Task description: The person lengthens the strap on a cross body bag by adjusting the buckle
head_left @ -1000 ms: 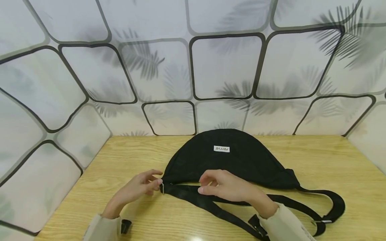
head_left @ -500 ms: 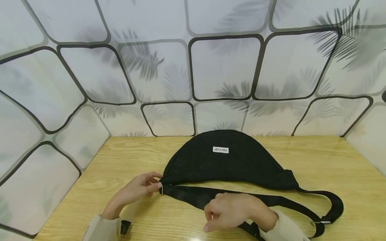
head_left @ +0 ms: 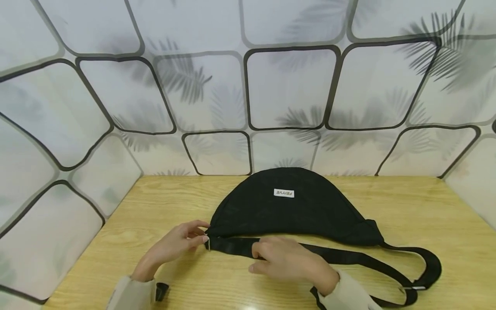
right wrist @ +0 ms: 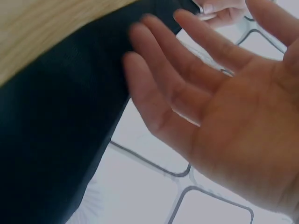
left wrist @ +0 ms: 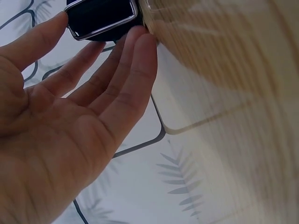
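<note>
A black waist bag [head_left: 294, 211] with a small white label [head_left: 284, 193] lies on the table, its curved side toward the wall. At its left corner my left hand [head_left: 178, 243] pinches the metal strap buckle [head_left: 209, 242]; in the left wrist view the thumb meets one side of the buckle [left wrist: 100, 32] and the fingers the other. My right hand [head_left: 286, 260] is over the black strap [head_left: 236, 246], in front of the bag. The right wrist view shows this hand's fingers [right wrist: 154, 93] loosely spread against the black webbing, not closed round it.
The strap loops round at the right through a second metal slider [head_left: 416, 287]. A black strap end [head_left: 317, 297] shows under the right sleeve. A small black piece [head_left: 161, 291] lies beside the left sleeve. Patterned walls [head_left: 292, 86] border the wooden table [head_left: 174, 193].
My right hand has moved toward me over the strap, then back up and slightly left. The loose front strap has shifted to lie along the bag. My left hand stays at the buckle.
</note>
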{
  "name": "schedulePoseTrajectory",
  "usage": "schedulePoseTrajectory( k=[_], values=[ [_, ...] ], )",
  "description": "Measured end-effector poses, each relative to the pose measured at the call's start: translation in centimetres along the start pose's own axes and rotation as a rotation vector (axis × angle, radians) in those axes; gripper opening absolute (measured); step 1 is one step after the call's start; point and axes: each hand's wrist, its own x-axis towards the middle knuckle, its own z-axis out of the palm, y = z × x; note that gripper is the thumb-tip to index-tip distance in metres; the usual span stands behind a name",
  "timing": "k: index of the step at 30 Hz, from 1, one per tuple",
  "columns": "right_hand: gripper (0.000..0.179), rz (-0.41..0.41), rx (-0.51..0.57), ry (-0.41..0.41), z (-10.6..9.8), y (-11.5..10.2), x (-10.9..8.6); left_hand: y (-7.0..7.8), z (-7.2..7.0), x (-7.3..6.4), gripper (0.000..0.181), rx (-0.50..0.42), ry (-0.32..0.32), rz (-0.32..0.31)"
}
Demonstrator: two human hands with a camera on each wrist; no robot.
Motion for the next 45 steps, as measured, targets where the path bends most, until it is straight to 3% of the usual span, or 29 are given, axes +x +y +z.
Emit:
schedulePoseTrajectory(
  k=[5, 13, 21, 28, 36, 42, 45],
  values=[
    [0.025, 0.061, 0.022, 0.114, -0.5, -2.4, 0.9, 0.1, 0.1, 0.2, 0.043, 0.03, 0.01, 0.018],
    [0.023, 0.102, 0.073, 0.249, 0.0, -2.4, 2.7, 0.0, 0.2, 0.5, 0.041, 0.044, 0.007, 0.034],
    [0.019, 0.091, 0.149, 0.226, -0.1, -2.3, 4.5, 0.2, -0.1, 0.5, 0.039, 0.055, 0.031, 0.041],
    [0.01, 0.021, 0.245, 0.19, 0.1, -2.2, 6.4, 0.4, -0.1, 0.3, 0.041, -0.032, 0.047, 0.047],
    [0.007, 0.015, 0.27, 0.223, 0.5, -1.7, 7.2, 0.6, 0.5, 0.6, 0.036, 0.029, 0.063, 0.204],
    [0.014, -0.004, 0.337, 0.299, 0.3, -0.9, 7.2, 0.8, 0.9, 0.6, 0.051, 0.079, 0.041, 0.339],
    [0.015, 0.003, 0.402, 0.317, 0.1, -0.5, 7.3, 0.9, 1.3, 0.8, 0.057, 0.144, 0.079, 0.414]
  ],
)
